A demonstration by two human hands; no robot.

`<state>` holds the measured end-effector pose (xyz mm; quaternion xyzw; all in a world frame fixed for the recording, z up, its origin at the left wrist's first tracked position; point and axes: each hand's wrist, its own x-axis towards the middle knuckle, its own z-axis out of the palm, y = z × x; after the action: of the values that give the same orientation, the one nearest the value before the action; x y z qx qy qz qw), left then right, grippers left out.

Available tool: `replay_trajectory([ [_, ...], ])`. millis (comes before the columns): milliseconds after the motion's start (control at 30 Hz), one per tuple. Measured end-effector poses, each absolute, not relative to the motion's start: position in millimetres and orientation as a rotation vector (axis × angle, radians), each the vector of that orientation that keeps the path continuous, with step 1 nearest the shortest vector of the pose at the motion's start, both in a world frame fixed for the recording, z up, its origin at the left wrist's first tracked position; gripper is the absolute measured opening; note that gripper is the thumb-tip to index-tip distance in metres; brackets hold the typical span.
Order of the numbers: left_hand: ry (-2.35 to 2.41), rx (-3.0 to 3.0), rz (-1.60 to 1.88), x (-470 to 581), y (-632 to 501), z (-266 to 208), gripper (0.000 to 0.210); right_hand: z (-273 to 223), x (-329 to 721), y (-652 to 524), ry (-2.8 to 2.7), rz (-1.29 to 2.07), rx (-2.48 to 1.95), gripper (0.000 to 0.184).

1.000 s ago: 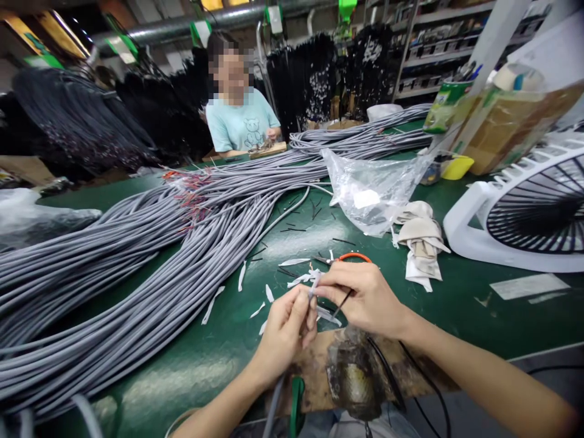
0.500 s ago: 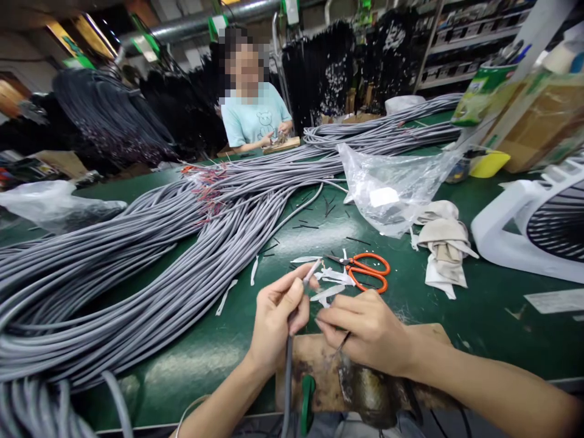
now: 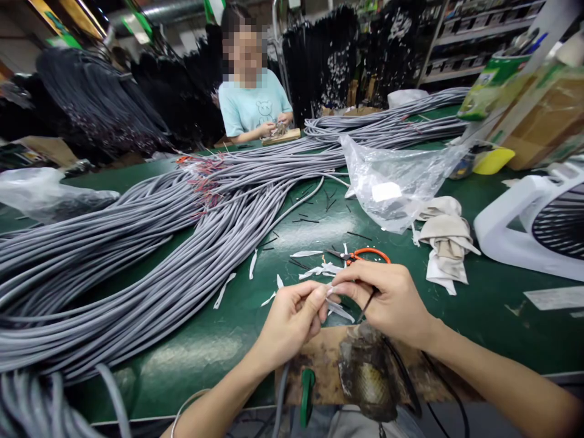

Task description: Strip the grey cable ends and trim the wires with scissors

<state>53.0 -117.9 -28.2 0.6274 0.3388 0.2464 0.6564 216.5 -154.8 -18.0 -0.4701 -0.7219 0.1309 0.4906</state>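
My left hand point(image 3: 296, 319) is closed around a grey cable point(image 3: 281, 395), whose length hangs down below the palm. At its fingertips is the cable's whitish end point(image 3: 331, 290), which the thumb and forefinger of my right hand point(image 3: 387, 298) pinch as well. A thin dark piece point(image 3: 367, 304) pokes out beneath the right fingers; its kind is unclear. Just beyond the right hand lie orange-handled scissors point(image 3: 370, 250), their lower handle hidden. White scraps point(image 3: 319, 269) are scattered around the fingertips. Under the hands sits a wooden board point(image 3: 322, 353) with a dark metal fixture point(image 3: 374, 377).
A large bundle of grey cables point(image 3: 182, 274) spreads across the green table point(image 3: 182, 389). A clear plastic bag point(image 3: 396, 188), cloth gloves point(image 3: 444, 237) and a white fan point(image 3: 515, 225) stand right. A green clamp handle point(image 3: 307, 395) rises at the board. Opposite sits a person point(image 3: 253, 109).
My right hand has risen from beside the cable to its end, where its fingertips now meet the left ones. It now covers part of the scissors. The view has shifted slightly.
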Motion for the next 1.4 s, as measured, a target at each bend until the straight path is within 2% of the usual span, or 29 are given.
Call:
replay_trajectory([
  [133,0.764,1.731,0.573,49,-119,-28,0.031,-19,216,-156,-1.718,0.349,-1.125,0.01],
  [333,0.566,2.156,0.852,45,-123,-33,0.015,-14,213,-152,-1.494,1.06,-1.214,0.026],
  [500,0.678,2.129,1.008,47,-127,-32,0.016,-16,213,-159,-1.559,0.975,-1.198,0.027],
  [667,0.668,2.392,0.82,48,-129,-32,0.017,-19,212,-162,-1.689,0.825,-1.085,0.032],
  [800,0.611,2.584,0.893,44,-129,-34,0.014,-16,208,-156,-1.55,1.003,-1.201,0.04],
  [1033,0.519,2.475,1.117,45,-125,-34,0.015,-23,204,-155,-1.372,1.451,-1.081,0.038],
  [1100,0.629,2.401,1.159,47,-124,-35,0.017,-22,204,-157,-1.391,1.38,-1.125,0.037],
  [1267,0.817,2.211,1.169,46,-122,-35,0.026,-16,206,-165,-1.639,0.682,-1.305,0.023],
  [1400,0.813,2.181,1.157,46,-123,-34,0.031,-18,206,-169,-1.789,0.578,-1.34,0.03],
])
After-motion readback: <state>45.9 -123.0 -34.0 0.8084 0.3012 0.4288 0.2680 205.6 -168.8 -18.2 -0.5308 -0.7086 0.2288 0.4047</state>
